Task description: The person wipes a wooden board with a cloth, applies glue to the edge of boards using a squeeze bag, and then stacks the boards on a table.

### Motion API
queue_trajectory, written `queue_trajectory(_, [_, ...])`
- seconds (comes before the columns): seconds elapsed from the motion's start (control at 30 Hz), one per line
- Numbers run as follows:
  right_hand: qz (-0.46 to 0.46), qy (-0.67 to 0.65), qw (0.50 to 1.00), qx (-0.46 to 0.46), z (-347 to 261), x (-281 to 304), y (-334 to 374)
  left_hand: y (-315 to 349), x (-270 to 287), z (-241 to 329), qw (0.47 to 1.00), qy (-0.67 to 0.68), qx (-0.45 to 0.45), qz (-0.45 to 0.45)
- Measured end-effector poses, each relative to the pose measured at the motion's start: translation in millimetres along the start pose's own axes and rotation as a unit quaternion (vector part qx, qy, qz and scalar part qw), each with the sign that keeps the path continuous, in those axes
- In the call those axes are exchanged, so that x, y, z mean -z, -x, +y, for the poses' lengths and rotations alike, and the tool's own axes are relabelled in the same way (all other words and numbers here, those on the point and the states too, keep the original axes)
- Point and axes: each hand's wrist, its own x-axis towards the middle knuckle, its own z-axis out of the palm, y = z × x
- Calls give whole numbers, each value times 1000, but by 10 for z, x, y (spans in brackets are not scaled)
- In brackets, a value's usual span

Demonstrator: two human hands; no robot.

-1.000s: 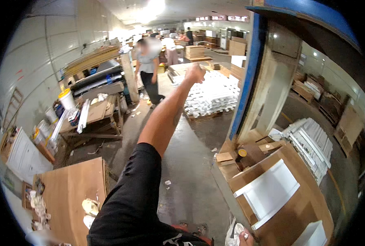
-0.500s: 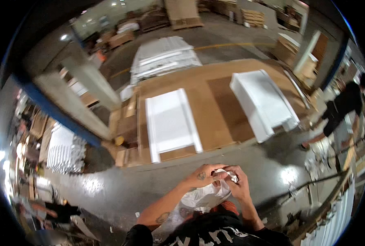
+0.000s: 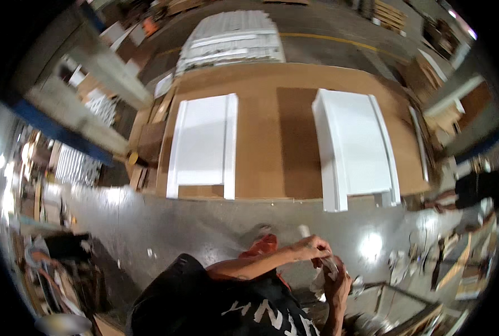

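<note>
My left hand (image 3: 313, 246) reaches across my body from the lower left, its fingers pinched on a small crumpled clear plastic bag (image 3: 321, 278). Just below it, my right hand (image 3: 337, 287) comes up from the bottom edge and grips the same bag. Both hands are held close to my chest, over the grey concrete floor (image 3: 204, 224). Beyond them stands a low brown work table (image 3: 260, 140) with two white panels lying flat on it, one on the left (image 3: 202, 143) and one on the right (image 3: 353, 145).
A stack of white panels (image 3: 232, 39) lies beyond the table. A blue rack beam (image 3: 53, 129) and shelving run along the left. Another person in black (image 3: 476, 187) stands at the right edge. Scraps and boards (image 3: 428, 263) litter the floor at the lower right.
One second ago my left arm was stretched out across the hall; then my view swung down to the table. Both hands have since come together on the bag and shifted right.
</note>
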Motion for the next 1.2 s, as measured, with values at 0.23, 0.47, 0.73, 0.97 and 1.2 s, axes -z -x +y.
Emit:
queue_trajectory(0.23, [-58, -235, 955, -168, 531, 430, -1592, -1384, 326, 496, 974, -171, -124, 85])
queue_trajectory(0.47, [-95, 31, 980, -169, 1269, 1289, -2997, -3322, 1107, 697, 977, 22, -24, 208])
queue_trajectory(0.73, [-334, 162, 925, -78, 2353, 1403, -4812, -5306, 3546, 246, 695, -388, 39, 604])
queue_trajectory(0.97, [-231, -104, 953, 164, 2666, -205, -6710, -6172, 4987, 329, 671, -267, 229, 653])
queue_trajectory(1.2, [-119, -132, 978, 107, 2498, -1339, -7776, -6478, 5129, 140, 556, -297, 173, 757])
